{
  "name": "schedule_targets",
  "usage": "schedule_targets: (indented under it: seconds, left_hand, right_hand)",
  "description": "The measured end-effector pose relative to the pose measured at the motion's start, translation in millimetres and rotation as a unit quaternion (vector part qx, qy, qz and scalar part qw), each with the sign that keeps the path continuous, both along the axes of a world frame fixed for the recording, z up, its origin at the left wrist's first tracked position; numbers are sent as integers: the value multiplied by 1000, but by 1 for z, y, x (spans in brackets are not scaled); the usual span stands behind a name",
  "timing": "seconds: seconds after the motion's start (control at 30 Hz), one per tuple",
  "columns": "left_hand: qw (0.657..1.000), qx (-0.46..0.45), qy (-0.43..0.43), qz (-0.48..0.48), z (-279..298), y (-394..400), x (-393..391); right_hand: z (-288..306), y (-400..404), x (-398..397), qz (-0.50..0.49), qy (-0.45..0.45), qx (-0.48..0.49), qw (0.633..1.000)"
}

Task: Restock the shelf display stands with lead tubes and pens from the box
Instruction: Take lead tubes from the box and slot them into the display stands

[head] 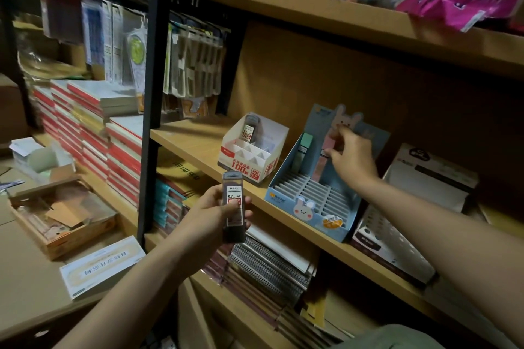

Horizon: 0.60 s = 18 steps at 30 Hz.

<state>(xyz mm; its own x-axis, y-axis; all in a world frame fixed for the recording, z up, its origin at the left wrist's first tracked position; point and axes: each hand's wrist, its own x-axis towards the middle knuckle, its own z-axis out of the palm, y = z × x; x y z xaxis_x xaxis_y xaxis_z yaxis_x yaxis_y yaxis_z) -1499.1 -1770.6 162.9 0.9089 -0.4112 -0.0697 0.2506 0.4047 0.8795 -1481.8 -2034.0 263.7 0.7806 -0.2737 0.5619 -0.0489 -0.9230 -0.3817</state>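
My left hand (211,214) grips a dark 0.7 HB lead tube (233,207) upright, below the front edge of the middle shelf. My right hand (351,156) reaches into the blue bunny display stand (317,193) and pinches a pink lead tube (323,160) standing in the stand's back row. A green lead tube (302,151) stands to its left in the same row. Left of that stand sits a white and red display stand (252,156) with one dark lead tube (249,130) in its back left cell.
The stands rest on a wooden shelf board (195,147). A white perforated basket (397,244) lies at the right. Spiral notebooks (269,263) fill the shelf below. An open cardboard box (62,215) and stacked red-edged books (93,127) are at the left. Packets hang behind.
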Motion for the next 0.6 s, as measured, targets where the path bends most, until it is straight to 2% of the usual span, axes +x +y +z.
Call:
schedule_targets:
  seconds: [0.17, 0.4, 0.47, 0.53, 0.6]
  left_hand:
    - [1000, 3, -14, -9, -3, 3, 1]
    - [999, -6, -43, -27, 2, 7, -1]
    - [997, 2, -67, -25, 3, 9, -2]
    - [994, 23, -105, -18, 4, 13, -2]
    - [988, 55, -147, -15, 4, 16, -1]
  right_hand:
    - [-16, 2, 2, -32, -26, -18, 999]
    - [-13, 5, -8, -65, 29, -77, 994]
    - [-10, 14, -16, -78, 39, -127, 988]
    - [-5, 32, -21, 1, 14, -161, 987]
    - [3, 63, -21, 140, 40, -91, 985]
